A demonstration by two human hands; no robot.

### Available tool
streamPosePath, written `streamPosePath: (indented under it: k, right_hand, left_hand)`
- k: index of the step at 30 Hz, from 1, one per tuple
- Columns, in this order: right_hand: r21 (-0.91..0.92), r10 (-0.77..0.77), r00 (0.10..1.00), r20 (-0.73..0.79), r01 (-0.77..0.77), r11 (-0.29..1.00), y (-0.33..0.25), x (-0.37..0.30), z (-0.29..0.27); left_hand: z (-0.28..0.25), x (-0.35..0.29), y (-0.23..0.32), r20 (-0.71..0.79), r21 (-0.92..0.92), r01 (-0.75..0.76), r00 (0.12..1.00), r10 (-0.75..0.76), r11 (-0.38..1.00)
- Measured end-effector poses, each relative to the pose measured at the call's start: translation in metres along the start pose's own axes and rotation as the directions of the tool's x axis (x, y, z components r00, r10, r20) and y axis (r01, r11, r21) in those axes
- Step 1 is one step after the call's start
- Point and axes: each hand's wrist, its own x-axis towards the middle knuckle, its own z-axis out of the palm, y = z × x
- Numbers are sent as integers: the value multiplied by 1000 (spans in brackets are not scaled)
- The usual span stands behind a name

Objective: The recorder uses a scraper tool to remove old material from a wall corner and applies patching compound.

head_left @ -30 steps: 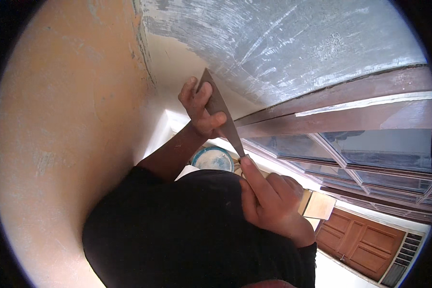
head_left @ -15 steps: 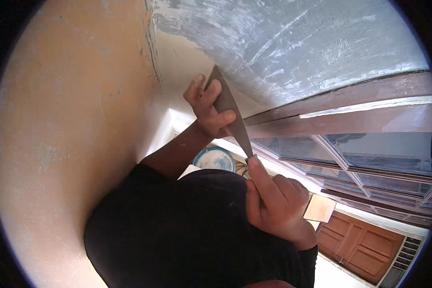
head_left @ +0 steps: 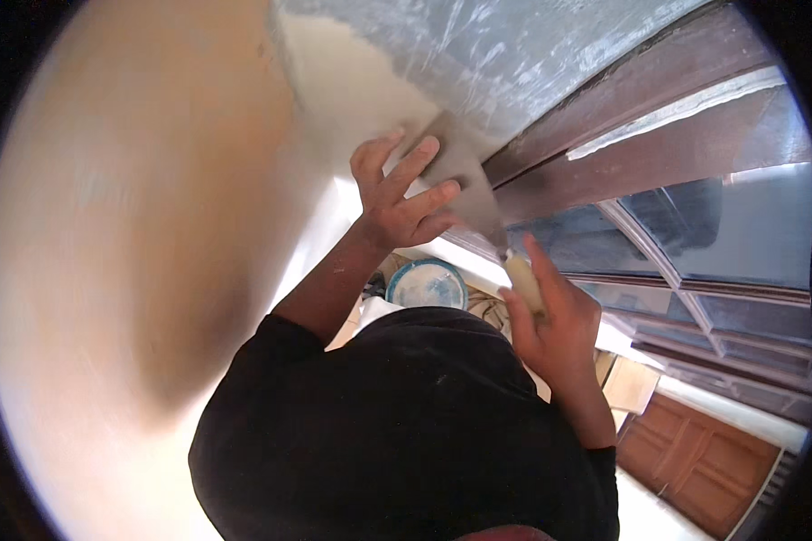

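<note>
As hand (head_left: 564,320) grips scraper (head_left: 478,185), frame (head_left: 595,115) stands beside.

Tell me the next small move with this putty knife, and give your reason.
Probably a short, flat sweep of the putty knife along the border between the cream strip and the grey patch: the blade's far end lies near that border, the right hand grips the handle, and the left hand, fingers spread, could steady the blade. Actual wall contact is too blurred to confirm.
</note>
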Motion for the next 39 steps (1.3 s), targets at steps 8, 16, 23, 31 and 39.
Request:
streamPosePath:
  k: [8,16,23,31,39]
  right_hand:
    - [-52,-440,897,-35,438,897,47,-4,9]
    - [386,-215,943,-255,303,871,80,-23,56]
    - [698,-365,931,1,261,667,102,-109,90]
    - [559,-270,941,204,114,822,95,-158,76]
    - [395,4,943,333,-144,908,39,-168,167]
  left_hand:
    - [-84,-60,102,206,114,276,933,-294,954]
    - [-113,-58,192,250,163,547,782,-571,821]
    - [-127,-8,220,42,156,850,503,-863,503]
    - [-116,-19,223,347,193,928,240,-907,320]
    - [-191,5,185,362,88,671,668,-651,737]
